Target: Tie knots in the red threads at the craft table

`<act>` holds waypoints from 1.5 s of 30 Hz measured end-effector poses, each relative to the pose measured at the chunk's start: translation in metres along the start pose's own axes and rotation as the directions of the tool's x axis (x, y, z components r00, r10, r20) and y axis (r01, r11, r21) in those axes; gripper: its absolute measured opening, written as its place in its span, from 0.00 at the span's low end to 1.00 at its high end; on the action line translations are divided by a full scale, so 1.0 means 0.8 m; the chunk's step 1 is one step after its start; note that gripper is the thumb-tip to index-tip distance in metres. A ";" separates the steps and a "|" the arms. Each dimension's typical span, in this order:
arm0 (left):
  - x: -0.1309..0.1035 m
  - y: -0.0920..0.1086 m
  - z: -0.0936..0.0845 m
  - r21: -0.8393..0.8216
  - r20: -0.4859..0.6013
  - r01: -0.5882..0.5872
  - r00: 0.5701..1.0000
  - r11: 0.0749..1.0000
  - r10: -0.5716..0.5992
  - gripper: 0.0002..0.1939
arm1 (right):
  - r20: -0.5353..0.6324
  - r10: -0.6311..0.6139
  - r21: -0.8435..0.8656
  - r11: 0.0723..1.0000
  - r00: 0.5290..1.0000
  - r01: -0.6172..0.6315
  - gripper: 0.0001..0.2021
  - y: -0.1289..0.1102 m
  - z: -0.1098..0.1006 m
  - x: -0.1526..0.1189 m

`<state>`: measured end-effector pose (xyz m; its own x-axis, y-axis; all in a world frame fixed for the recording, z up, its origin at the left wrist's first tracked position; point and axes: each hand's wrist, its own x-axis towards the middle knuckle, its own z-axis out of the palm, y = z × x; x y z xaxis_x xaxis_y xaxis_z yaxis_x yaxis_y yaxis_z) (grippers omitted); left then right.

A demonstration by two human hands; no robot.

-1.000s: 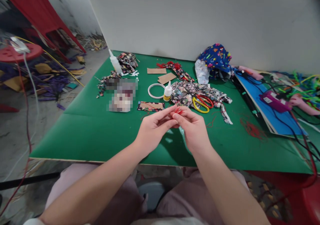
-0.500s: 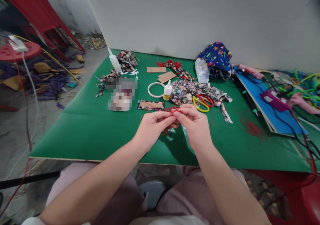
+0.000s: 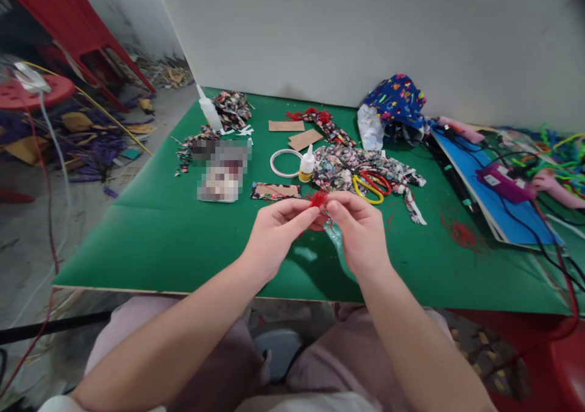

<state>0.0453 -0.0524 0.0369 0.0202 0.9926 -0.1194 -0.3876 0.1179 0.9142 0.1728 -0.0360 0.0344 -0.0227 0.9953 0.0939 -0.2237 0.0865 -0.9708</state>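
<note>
A bundle of red thread (image 3: 319, 200) is held up over the green table, its loose ends fanning out between my hands. My left hand (image 3: 278, 226) pinches it between thumb and fingers. From the other side, my right hand (image 3: 359, 226) closes thumb and finger on the strands at the bundle's right edge. Just beyond the fingers lies a cardboard strip bordered with floral cloth (image 3: 276, 191), red threads across it. A small glue bottle (image 3: 307, 165) and scissors with yellow and red handles (image 3: 371, 188) lie past my hands.
Floral fabric pieces (image 3: 340, 163), brown cardboard pieces (image 3: 286, 126), a tape roll (image 3: 273, 163) and a tall white bottle (image 3: 209, 112) are farther back. On the right are a blue folder (image 3: 493, 192), glue guns with cords (image 3: 505, 183) and loose red thread (image 3: 462, 232).
The red bundle now stands up and shows more between my fingers. My right thumb and fingers have shifted slightly right, away from my left fingertips.
</note>
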 end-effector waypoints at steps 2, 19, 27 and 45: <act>-0.001 0.000 0.000 0.008 0.007 -0.030 1.000 1.000 0.030 0.06 | 0.027 0.025 0.011 1.000 0.999 -0.025 0.05 -0.001 0.001 -0.002; -0.006 0.000 -0.002 0.050 0.019 0.016 1.000 0.999 -0.017 0.06 | 0.028 -0.016 0.043 0.999 0.999 0.015 0.03 -0.003 0.002 -0.003; -0.007 0.004 0.000 -0.009 -0.028 0.033 0.999 0.999 -0.033 0.07 | 0.008 -0.015 0.011 1.000 1.000 0.015 0.05 -0.007 0.001 -0.002; -0.015 0.002 0.001 0.304 -0.018 -0.188 0.979 0.934 0.203 0.04 | 0.263 -0.285 -0.306 0.881 0.922 0.360 0.08 -0.034 -0.032 0.011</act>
<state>0.0449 -0.0639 0.0401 -0.0757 0.9952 0.0616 -0.0858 -0.0680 0.9940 0.2035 -0.0286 0.0564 -0.2136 0.8816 0.4209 0.0932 0.4472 -0.8895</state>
